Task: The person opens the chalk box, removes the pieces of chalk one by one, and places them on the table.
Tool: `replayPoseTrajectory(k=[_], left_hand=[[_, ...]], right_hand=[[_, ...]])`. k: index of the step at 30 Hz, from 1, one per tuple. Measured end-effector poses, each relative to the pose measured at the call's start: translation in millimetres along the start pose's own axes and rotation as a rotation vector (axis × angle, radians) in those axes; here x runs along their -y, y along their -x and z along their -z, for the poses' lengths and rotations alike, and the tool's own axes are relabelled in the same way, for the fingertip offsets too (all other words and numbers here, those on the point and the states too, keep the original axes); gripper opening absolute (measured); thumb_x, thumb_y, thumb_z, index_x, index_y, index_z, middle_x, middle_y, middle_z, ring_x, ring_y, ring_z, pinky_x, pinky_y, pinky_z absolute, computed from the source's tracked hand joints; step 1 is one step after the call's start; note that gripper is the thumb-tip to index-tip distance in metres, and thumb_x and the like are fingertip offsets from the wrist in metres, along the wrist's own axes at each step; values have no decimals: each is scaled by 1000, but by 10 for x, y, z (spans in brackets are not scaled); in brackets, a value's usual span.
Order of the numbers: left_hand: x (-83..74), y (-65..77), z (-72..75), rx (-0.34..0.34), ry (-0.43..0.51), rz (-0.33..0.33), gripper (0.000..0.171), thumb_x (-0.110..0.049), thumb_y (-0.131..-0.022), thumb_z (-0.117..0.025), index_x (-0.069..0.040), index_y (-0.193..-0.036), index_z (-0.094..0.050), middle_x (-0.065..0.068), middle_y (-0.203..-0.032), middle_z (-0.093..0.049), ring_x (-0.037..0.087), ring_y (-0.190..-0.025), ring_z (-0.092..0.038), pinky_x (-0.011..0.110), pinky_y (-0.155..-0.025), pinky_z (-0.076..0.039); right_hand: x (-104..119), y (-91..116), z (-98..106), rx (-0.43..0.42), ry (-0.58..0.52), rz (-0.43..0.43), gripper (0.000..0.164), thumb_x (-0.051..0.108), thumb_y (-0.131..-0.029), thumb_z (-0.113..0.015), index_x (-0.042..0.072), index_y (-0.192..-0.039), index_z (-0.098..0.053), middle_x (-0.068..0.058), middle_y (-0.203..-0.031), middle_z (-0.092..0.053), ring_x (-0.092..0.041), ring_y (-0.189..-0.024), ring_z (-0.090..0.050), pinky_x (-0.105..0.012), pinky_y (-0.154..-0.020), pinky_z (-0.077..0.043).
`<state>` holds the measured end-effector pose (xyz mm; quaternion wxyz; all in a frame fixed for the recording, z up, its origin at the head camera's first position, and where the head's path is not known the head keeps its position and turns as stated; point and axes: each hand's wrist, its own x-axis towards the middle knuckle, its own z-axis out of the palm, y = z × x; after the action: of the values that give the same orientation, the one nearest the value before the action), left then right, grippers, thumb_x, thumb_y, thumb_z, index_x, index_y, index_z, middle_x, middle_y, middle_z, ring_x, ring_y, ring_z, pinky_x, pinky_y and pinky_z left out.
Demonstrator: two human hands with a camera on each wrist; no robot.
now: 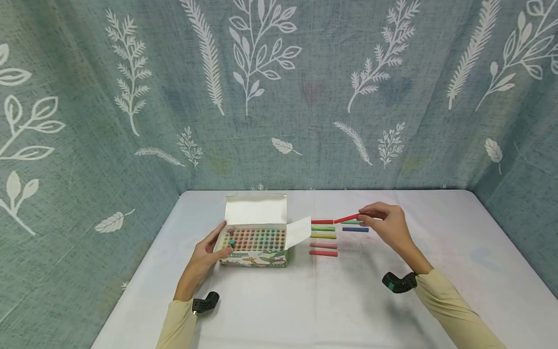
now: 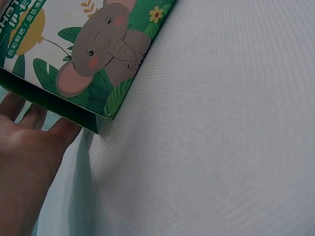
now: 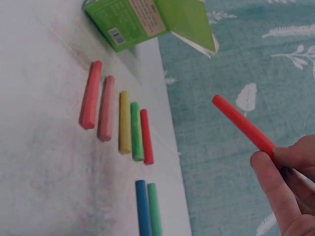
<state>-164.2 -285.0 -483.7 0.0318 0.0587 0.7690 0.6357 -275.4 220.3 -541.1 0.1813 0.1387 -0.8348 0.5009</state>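
My right hand (image 1: 385, 225) pinches a red chalk stick (image 3: 243, 123) between thumb and fingers, tilted, its free end pointing left toward the box. At the left, my left hand (image 1: 204, 257) grips the side of an open chalk box (image 1: 255, 261), thumb at the front corner and fingers along the left side. Tips of many coloured chalks fill the box; a teal one (image 1: 232, 243) and a purple one stick up higher. Right of the box lies a column of chalks: red (image 3: 147, 136), green (image 3: 137, 132), yellow (image 3: 125, 122), pink (image 3: 106, 108) and coral red (image 3: 91, 95).
A blue chalk (image 1: 355, 230) and a mint green chalk (image 3: 154, 209) form a second column further right, beneath the right hand. The box's lid (image 1: 256, 209) stands up at the back, and a side flap (image 1: 298, 232) folds outward. A leaf-patterned curtain (image 1: 314, 145) hangs behind the white-covered table (image 1: 279, 305).
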Motion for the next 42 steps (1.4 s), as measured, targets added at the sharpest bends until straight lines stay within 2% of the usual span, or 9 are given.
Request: replayPoseTrajectory(k=[5,12,17,22,29,32,35,39,42], left_hand=[[35,-9,12,2,-6,-1,76,-18,-78,-68,-34,-138,-26,-10,-142,-20,9,-131,-14,34,-104,-20],[66,-25,24,3,0,1,75,-17,-78,-68,-35,-138,-26,-10,-142,-19,10,-131,-13,38,-105,-19],[62,-14,22,-3,4,12,75,-17,-78,-68,-35,-137,-26,-10,-142,-19,10,-131,-14,37,-104,-20],[49,-10,17,-10,9,11,75,-17,-77,-69,-35,-137,-27,-9,-142,-20,10,-131,-15,37,-104,-22],[60,-15,24,-11,3,7,74,-17,-78,-68,-34,-138,-27,-9,-143,-19,12,-131,-14,40,-103,-22],[67,-14,26,-13,1,3,74,-17,-78,-68,-34,-138,-27,-9,-143,-19,12,-132,-13,42,-104,-20],[71,-17,26,-6,-2,-4,74,-16,-79,-67,-34,-138,-26,-9,-144,-17,13,-132,-12,43,-104,-19],[71,-23,19,-4,4,-6,74,-16,-79,-67,-34,-138,-26,-8,-144,-17,14,-131,-14,40,-104,-21],[69,-21,15,-8,5,-1,74,-17,-78,-67,-34,-138,-27,-10,-143,-18,12,-131,-16,37,-103,-23]], right_hand=[[39,71,34,-9,-33,-69,26,42,-74,-67,26,-93,-68,11,-91,-61,-6,-71,-63,-25,-59,-52],[114,183,72,-12,-176,-154,26,34,-74,-70,15,-92,-69,0,-92,-62,-15,-70,-65,-28,-59,-53],[192,261,100,-18,-248,-213,26,30,-72,-72,11,-90,-69,-5,-92,-62,-20,-68,-65,-29,-58,-53],[245,338,113,-15,-273,-251,24,26,-73,-72,9,-89,-68,-10,-88,-63,-22,-67,-65,-31,-58,-53],[476,424,143,7,-181,-288,29,33,-72,-71,9,-87,-69,-7,-82,-66,-17,-69,-65,-28,-57,-53],[648,447,176,39,-153,-302,29,26,-75,-69,2,-90,-68,-11,-81,-66,-21,-71,-65,-33,-55,-52],[761,457,195,56,-137,-364,25,18,-76,-68,-2,-91,-67,-13,-82,-66,-22,-70,-65,-36,-52,-51],[784,452,197,74,-155,-460,23,13,-77,-67,-3,-94,-66,-17,-87,-64,-21,-68,-65,-32,-54,-53],[739,447,190,93,-138,-482,22,12,-79,-65,-2,-96,-65,-20,-87,-64,-22,-65,-64,-28,-55,-52]])
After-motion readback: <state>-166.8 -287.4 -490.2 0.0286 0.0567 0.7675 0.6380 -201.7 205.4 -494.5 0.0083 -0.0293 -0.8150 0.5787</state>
